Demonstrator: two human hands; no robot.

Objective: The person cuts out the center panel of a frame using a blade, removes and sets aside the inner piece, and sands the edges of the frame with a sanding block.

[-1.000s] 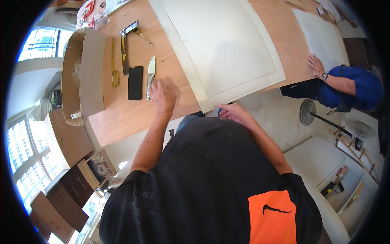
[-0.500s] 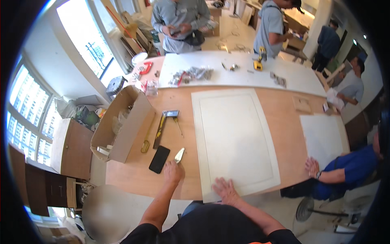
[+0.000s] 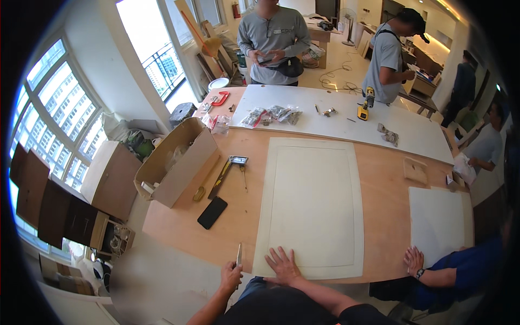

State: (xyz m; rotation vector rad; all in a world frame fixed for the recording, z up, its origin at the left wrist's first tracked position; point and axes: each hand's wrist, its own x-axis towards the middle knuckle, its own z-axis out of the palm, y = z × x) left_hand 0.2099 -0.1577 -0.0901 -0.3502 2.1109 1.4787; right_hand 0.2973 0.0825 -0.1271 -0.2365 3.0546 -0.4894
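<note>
Close to the near table edge, my left hand [image 3: 231, 276] is closed around a small silver-bladed hand tool [image 3: 239, 253]. Its blade points away from me and is seen narrow; the handle is hidden in my fist. My right hand [image 3: 283, 266] lies flat, fingers spread, on the lower left of a white panel [image 3: 314, 200] with a line drawn or grooved inside its border. Left of the panel lie a black phone [image 3: 212, 213], a try square [image 3: 227, 172], a thin screwdriver [image 3: 245, 179] and a yellow-handled tool [image 3: 199, 194].
A long cardboard box [image 3: 187, 168] stands at the table's left. Across the far side, a white board [image 3: 330, 114] bears bagged hardware [image 3: 273, 115] and a yellow drill [image 3: 365, 104]. At right, a co-worker's hand [image 3: 415, 261] rests by another white panel [image 3: 439, 216]. Other people stand beyond.
My left hand has drawn back toward me from beside the phone, carrying the bladed tool, which has turned edge-on. My right hand stays flat on the panel. The view has shifted.
</note>
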